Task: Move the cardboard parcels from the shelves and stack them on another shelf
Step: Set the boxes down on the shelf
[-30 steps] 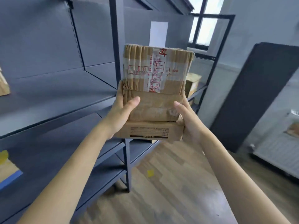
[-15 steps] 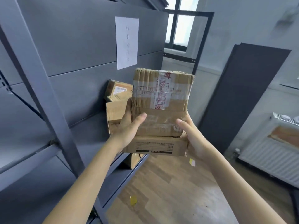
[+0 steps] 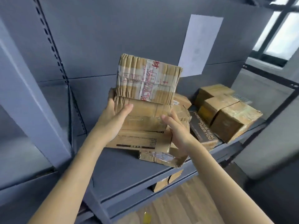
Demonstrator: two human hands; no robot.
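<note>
- Both hands clamp a small pile of cardboard parcels from opposite sides: the left hand (image 3: pixel 117 118) presses the left face with its thumb across the front, and the right hand (image 3: pixel 175 126) presses the right face, fingers wrapped behind. That sideways squeeze likely keeps the pile from sliding apart.
- A taped parcel (image 3: pixel 148 79) with red print sits on top, above a plainer middle parcel (image 3: pixel 145 116), with a flat labelled parcel (image 3: pixel 140 140) as the base (widest at the bottom, which suits carrying).
- This pile hangs just over the grey shelf (image 3: pixel 123 172), above a crushed flat carton (image 3: pixel 161 157) lying there; whether they touch, I cannot tell.
- To the right, already on the shelf, are a dark printed box (image 3: pixel 203 129) and a cluster of cube cartons (image 3: pixel 229 113), so the spot looks chosen to extend that stack.
- A white paper sheet (image 3: pixel 199 46) hangs on the back panel.
</note>
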